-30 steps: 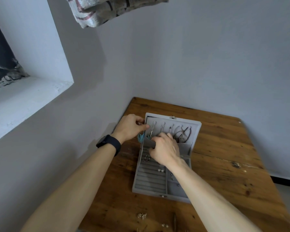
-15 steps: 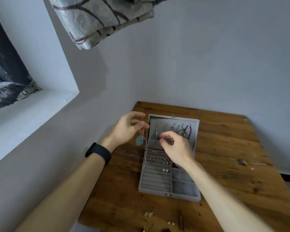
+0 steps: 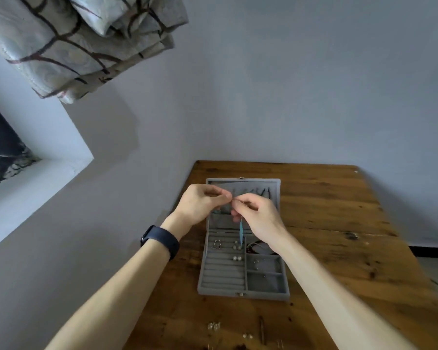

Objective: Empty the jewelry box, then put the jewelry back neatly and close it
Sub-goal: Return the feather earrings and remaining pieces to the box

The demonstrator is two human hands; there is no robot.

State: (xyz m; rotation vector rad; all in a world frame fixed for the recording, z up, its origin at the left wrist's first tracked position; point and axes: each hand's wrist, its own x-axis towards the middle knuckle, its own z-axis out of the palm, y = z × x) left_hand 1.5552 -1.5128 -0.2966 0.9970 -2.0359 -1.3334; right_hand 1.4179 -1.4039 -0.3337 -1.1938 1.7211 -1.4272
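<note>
Head view. Item: grey box (image 3: 243, 295), open, at the middle of the table (image 3: 339, 210), closer to its left edge; lid (image 3: 276, 188) stood upright on the far side with several pieces hung inside it.

Left hand (image 3: 200, 205) and right hand (image 3: 258, 215): raised over the box in front of the lid, fingertips meeting. Thumb and forefinger of each were pressed together on the thin top of a blue drop (image 3: 241, 231), which hung straight down below the pinch over the box's far half (the exact hold was too small to make out).

Contents: pearl studs (image 3: 236, 258) and a few small rings in the left ring rolls; a dark coil partly hidden under the right wrist.

Also: dark band (image 3: 161, 239) on the left wrist; loose small pieces (image 3: 214, 325) at the table's near edge; patterned curtain (image 3: 81, 41) at upper left.
</note>
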